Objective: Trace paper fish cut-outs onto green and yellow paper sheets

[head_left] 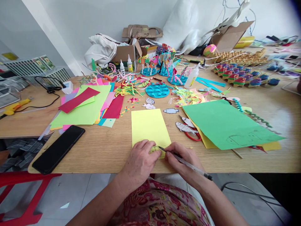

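Note:
A sheet of yellow paper [150, 125] lies upright before me near the table's front edge. My left hand [143, 158] presses on its lower end, fingers curled and thumb bent around a small fish-like outline [155, 148] in dark lines. Whether that outline is on a separate cut-out, I cannot tell. My right hand [182, 155] is closed around a pen [190, 165], its tip touching the paper beside my left fingers. Right of the sheet lie red-handled scissors [194, 135], partly under paper fish cut-outs [187, 128]. Another fish cut-out [171, 110] lies beyond them.
A green sheet [230, 124] with pencil lines lies at right. Coloured papers [82, 106] and a black phone [58, 149] are at left. Behind are paper scraps [188, 95], a blue scalloped disc [157, 90], glue bottles [192, 77] and painted carton crafts [242, 75].

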Demonstrator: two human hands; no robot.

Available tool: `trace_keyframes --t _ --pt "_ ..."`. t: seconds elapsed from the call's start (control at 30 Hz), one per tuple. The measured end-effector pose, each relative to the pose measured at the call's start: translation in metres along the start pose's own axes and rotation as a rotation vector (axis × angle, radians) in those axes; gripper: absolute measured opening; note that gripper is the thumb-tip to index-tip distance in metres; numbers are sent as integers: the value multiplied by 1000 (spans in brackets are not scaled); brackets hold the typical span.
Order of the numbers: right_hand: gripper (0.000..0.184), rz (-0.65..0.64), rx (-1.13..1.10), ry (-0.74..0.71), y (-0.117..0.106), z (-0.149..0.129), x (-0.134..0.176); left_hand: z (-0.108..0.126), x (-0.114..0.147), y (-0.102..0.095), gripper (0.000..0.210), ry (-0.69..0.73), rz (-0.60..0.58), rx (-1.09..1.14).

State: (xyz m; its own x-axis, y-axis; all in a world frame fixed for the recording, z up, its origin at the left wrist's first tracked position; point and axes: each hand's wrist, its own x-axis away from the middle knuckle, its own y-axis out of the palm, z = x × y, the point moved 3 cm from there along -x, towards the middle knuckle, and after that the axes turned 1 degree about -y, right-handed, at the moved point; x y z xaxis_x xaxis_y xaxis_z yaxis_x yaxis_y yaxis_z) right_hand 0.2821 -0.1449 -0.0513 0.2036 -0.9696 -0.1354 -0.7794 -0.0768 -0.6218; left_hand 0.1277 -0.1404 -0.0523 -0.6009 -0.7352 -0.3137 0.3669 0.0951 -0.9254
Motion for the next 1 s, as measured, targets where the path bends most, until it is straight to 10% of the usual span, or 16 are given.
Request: trace_keyframes --t 1.0 --pt "12 5 -20 26 0 0 1 0 0 -1 17 -11 -10 20"
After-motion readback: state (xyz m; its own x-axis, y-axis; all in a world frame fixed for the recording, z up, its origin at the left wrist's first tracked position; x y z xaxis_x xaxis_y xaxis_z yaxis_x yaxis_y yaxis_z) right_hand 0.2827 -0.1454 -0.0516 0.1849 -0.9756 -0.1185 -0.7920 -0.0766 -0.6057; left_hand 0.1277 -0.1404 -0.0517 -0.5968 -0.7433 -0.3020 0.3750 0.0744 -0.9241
